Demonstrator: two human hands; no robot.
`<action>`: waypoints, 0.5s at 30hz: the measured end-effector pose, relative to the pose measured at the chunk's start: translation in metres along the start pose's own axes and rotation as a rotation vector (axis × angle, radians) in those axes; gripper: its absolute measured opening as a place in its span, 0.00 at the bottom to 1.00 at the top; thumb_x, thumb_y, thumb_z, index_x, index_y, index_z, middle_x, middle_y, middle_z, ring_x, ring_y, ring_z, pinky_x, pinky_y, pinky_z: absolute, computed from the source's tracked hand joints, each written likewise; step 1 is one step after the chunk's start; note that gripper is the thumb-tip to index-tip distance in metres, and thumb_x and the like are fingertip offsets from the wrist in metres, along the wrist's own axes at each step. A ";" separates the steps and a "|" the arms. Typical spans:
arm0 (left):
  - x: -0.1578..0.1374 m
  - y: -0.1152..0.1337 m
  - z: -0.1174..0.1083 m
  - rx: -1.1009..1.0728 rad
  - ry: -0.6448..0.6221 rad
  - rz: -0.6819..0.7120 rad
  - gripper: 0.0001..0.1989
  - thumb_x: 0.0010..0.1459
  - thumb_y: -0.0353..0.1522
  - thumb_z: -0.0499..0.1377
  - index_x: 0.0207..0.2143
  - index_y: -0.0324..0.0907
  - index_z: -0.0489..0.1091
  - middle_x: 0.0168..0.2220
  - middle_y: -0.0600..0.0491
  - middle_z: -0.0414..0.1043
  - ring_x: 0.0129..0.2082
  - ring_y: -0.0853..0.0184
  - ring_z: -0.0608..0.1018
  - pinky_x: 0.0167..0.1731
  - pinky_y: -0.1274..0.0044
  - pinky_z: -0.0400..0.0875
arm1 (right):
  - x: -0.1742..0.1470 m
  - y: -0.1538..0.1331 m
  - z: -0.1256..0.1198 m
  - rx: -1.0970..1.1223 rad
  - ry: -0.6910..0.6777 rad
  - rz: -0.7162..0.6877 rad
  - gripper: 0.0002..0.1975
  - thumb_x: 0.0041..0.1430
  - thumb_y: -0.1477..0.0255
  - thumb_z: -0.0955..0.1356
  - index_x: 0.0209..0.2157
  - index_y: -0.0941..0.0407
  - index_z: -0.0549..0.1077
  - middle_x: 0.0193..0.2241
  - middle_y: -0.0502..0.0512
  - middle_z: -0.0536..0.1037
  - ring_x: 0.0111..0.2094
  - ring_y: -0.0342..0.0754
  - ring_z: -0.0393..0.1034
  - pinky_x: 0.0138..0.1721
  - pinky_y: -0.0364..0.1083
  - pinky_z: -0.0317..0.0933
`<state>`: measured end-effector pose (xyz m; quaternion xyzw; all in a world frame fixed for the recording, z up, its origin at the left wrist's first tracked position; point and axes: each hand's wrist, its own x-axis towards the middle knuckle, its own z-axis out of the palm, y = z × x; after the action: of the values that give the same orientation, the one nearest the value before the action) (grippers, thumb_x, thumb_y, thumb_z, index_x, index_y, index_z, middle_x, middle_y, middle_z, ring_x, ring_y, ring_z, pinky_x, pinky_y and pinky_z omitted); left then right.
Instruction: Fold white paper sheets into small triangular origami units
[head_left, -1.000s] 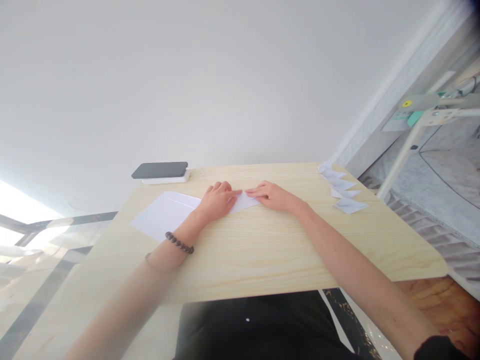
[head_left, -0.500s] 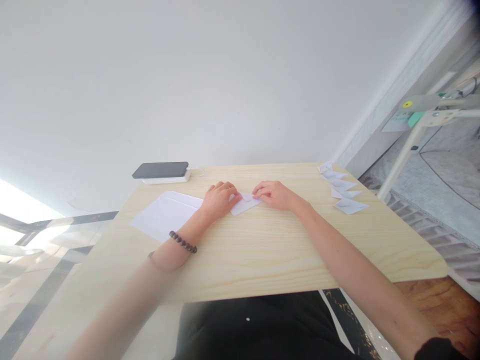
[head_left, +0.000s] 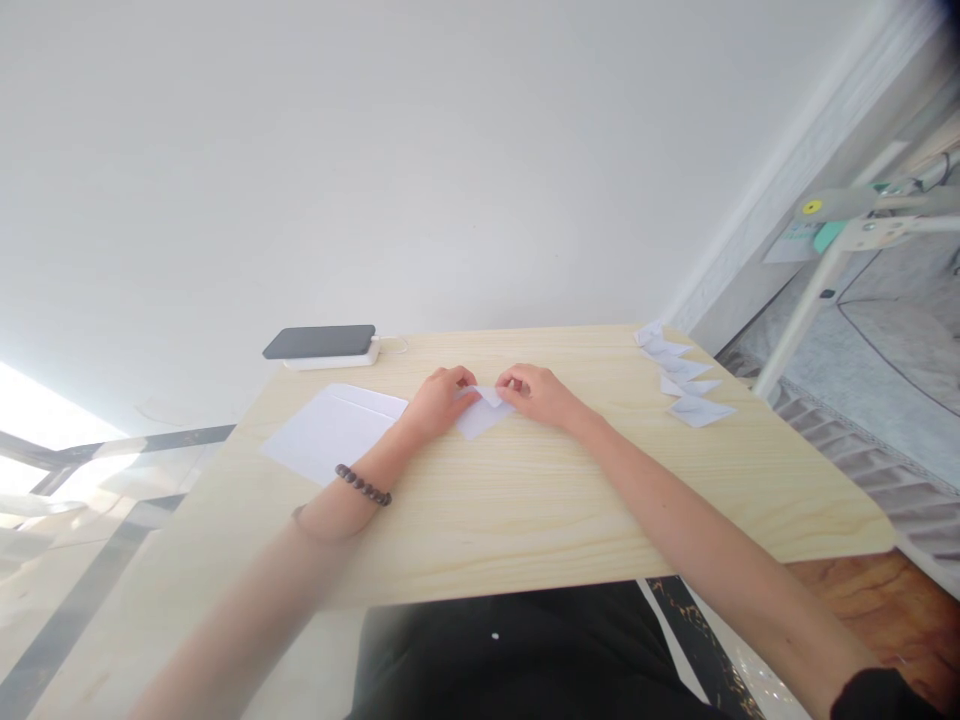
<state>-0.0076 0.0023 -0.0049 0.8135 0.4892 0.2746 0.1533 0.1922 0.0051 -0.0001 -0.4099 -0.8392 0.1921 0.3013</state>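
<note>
A small white folded paper (head_left: 475, 418) is held between my two hands over the middle of the table. My left hand (head_left: 442, 400) pinches its left side, thumb and fingers closed on the edge. On the other side, my right hand (head_left: 536, 392) grips the paper's upper right edge with curled fingers. A folded flap shows along the top, between the fingertips. Part of the paper is covered by the fingers. Flat white sheets (head_left: 330, 430) lie left of my left hand, partly behind my forearm.
Several folded white paper pieces (head_left: 701, 410) stand in a row at the table's right side. A dark phone (head_left: 321, 341) rests on a white box (head_left: 334, 361) at the back left, with a white cable. The wall borders the back of the wooden table (head_left: 525, 530).
Both hands have shifted slightly and their fingers have curled into pinches. The paper has turned, with a corner now pointing toward me and the top flap showing more.
</note>
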 end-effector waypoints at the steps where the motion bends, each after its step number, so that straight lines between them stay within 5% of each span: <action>1: 0.000 0.001 0.000 -0.063 -0.006 -0.022 0.09 0.51 0.33 0.52 0.35 0.41 0.66 0.34 0.53 0.70 0.34 0.68 0.70 0.36 0.75 0.64 | 0.000 -0.001 0.002 0.016 0.014 0.025 0.09 0.52 0.69 0.62 0.33 0.57 0.70 0.30 0.52 0.72 0.30 0.42 0.63 0.31 0.42 0.56; 7: -0.003 0.008 -0.006 -0.316 -0.073 -0.106 0.13 0.51 0.35 0.50 0.37 0.39 0.67 0.34 0.52 0.71 0.26 0.71 0.70 0.27 0.79 0.64 | 0.000 -0.003 0.007 0.116 -0.035 0.075 0.13 0.53 0.63 0.60 0.27 0.58 0.69 0.26 0.51 0.71 0.26 0.40 0.60 0.28 0.41 0.54; 15: -0.005 0.012 -0.006 -0.378 -0.111 -0.139 0.18 0.51 0.42 0.50 0.31 0.38 0.70 0.29 0.51 0.72 0.26 0.69 0.71 0.24 0.80 0.62 | -0.003 -0.010 0.003 0.204 -0.065 0.089 0.14 0.54 0.64 0.60 0.26 0.59 0.70 0.23 0.50 0.70 0.24 0.39 0.59 0.25 0.40 0.52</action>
<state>-0.0044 -0.0079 0.0048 0.7483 0.4748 0.3049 0.3487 0.1862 -0.0035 0.0022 -0.4077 -0.8056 0.3028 0.3053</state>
